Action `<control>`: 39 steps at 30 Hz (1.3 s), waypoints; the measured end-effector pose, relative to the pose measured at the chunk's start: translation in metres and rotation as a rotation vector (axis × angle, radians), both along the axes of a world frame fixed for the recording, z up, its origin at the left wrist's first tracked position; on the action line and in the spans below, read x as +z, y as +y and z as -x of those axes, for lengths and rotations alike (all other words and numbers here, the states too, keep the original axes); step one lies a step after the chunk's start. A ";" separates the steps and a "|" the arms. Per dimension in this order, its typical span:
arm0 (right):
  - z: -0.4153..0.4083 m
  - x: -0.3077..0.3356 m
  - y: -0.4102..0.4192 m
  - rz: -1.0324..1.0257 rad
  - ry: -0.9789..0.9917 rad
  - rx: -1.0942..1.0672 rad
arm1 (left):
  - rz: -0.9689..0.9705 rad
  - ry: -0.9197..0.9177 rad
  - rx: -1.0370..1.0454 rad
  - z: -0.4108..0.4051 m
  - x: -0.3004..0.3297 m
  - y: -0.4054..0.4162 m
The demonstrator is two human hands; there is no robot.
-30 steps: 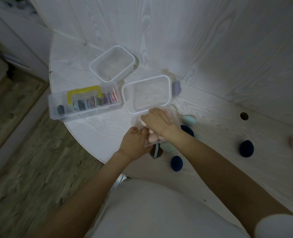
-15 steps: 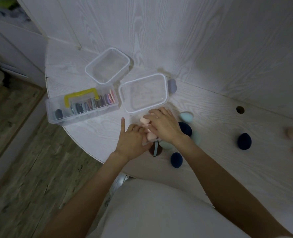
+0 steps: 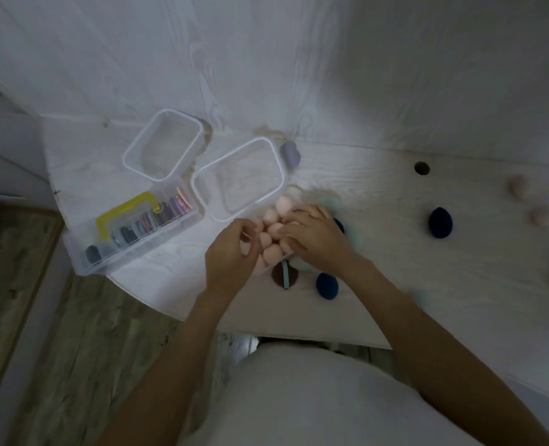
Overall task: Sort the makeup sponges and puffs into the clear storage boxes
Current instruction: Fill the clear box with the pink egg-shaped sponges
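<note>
here, a clear box (image 3: 278,267) near the table's front edge is packed with pink sponges (image 3: 271,254). the left hand (image 3: 231,252) curls against its near side, the right hand (image 3: 311,233) lies over the sponges; whether either actually grips is unclear. two other clear boxes (image 3: 239,180) (image 3: 162,144) look empty, and a yellow-handled case (image 3: 131,230) holds small dark and coloured items. navy sponges (image 3: 440,222) lie loose on the pale wooden table (image 3: 459,284), above a wood-look floor (image 3: 57,333).

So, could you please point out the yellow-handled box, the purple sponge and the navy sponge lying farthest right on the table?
yellow-handled box (image 3: 123,217): head view, on its yellow handle.
purple sponge (image 3: 291,154): head view, middle of its top face.
navy sponge (image 3: 440,222): head view, centre of its rounded body.
</note>
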State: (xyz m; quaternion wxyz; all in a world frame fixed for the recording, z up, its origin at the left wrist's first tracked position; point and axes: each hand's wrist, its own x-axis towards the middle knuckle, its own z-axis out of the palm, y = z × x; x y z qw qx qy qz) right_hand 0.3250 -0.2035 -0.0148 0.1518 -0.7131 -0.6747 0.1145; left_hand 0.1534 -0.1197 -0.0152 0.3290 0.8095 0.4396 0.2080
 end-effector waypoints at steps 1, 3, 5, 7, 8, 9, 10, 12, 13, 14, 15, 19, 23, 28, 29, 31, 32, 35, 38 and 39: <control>-0.007 0.005 -0.016 -0.052 0.009 -0.035 | 0.012 -0.037 -0.045 -0.013 0.006 -0.006; -0.021 0.011 -0.044 -0.107 0.022 -0.080 | 0.043 -0.129 -0.170 -0.037 0.023 -0.019; -0.043 0.019 -0.082 -0.080 0.045 -0.167 | 0.084 -0.201 -0.342 -0.073 0.038 -0.040; -0.069 0.026 -0.128 -0.062 0.096 -0.318 | 0.135 -0.201 -0.495 -0.115 0.043 -0.064; -0.081 0.028 -0.150 -0.058 0.126 -0.396 | 0.157 -0.170 -0.563 -0.136 0.042 -0.076; -0.097 0.030 -0.177 -0.054 0.155 -0.477 | 0.175 -0.115 -0.632 -0.160 0.039 -0.090; -0.111 0.031 -0.199 -0.053 0.175 -0.537 | 0.180 -0.054 -0.687 -0.180 0.036 -0.101; -0.145 0.029 -0.247 -0.075 0.163 -0.655 | 0.145 0.051 -0.782 -0.229 0.028 -0.131; -0.162 0.026 -0.267 -0.092 0.145 -0.708 | 0.123 0.082 -0.819 -0.251 0.026 -0.144; -0.185 0.023 -0.290 -0.102 0.132 -0.779 | 0.107 0.103 -0.858 -0.281 0.024 -0.163; -0.201 0.019 -0.302 -0.101 0.131 -0.836 | 0.093 0.121 -0.882 -0.300 0.023 -0.173; -0.273 0.002 -0.337 0.027 0.141 -0.983 | 0.065 0.152 -0.914 -0.385 0.008 -0.209; -0.331 -0.015 -0.331 0.141 0.152 -0.941 | -0.084 0.282 -0.843 -0.453 -0.015 -0.227; -0.378 -0.044 -0.306 0.104 0.209 -0.832 | -0.260 0.356 -0.922 -0.510 -0.046 -0.223; -0.381 -0.048 -0.303 0.127 0.211 -0.825 | -0.292 0.405 -0.935 -0.516 -0.050 -0.221; -0.385 -0.056 -0.300 0.184 0.150 -0.832 | -0.343 0.465 -0.933 -0.526 -0.055 -0.220; -0.387 -0.058 -0.300 0.186 0.101 -0.848 | -0.370 0.462 -0.919 -0.530 -0.056 -0.218; -0.385 -0.052 -0.301 0.160 0.024 -0.878 | -0.442 0.435 -0.848 -0.529 -0.051 -0.216; -0.361 -0.036 -0.299 0.081 0.150 -0.937 | -0.376 0.349 -0.832 -0.499 -0.040 -0.213; -0.347 -0.029 -0.295 0.052 0.228 -0.966 | -0.297 0.284 -0.837 -0.480 -0.034 -0.210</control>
